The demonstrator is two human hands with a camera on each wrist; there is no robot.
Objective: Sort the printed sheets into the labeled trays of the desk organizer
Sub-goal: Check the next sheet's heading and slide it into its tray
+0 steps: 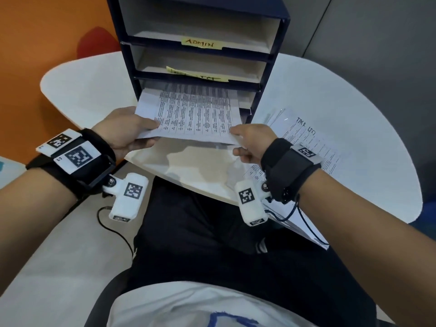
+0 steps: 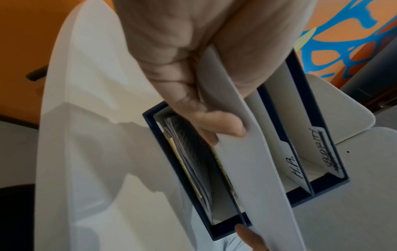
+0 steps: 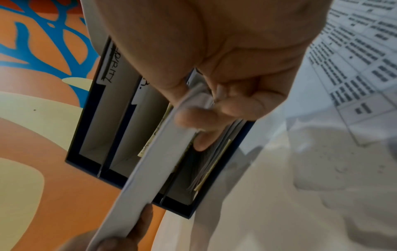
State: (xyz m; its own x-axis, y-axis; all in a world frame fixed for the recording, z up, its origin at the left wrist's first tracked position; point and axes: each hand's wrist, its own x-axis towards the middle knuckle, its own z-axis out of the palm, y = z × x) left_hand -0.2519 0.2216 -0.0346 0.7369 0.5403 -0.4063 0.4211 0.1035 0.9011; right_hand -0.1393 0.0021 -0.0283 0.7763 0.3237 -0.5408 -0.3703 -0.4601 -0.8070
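A printed sheet (image 1: pixel 193 112) with a table of text lies level in front of the dark blue desk organizer (image 1: pixel 274 60), its far edge inside the third tray from the top. My left hand (image 1: pixel 132 131) pinches its near left corner, thumb on top. My right hand (image 1: pixel 245 140) pinches the near right corner. In the left wrist view the sheet (image 2: pixel 257 169) shows edge-on beside trays labeled H.R. (image 2: pixel 294 168). In the right wrist view the sheet (image 3: pixel 159 161) crosses the organizer (image 3: pixel 86 135) front. The bottom tray holds papers (image 2: pixel 193 152).
A stack of printed sheets (image 1: pixel 304 147) lies on the white table (image 1: pixel 354 109) to the right of the organizer. A yellow label reading ADMIN (image 1: pixel 200 42) marks an upper tray. The table's near edge is just below my hands, above my lap.
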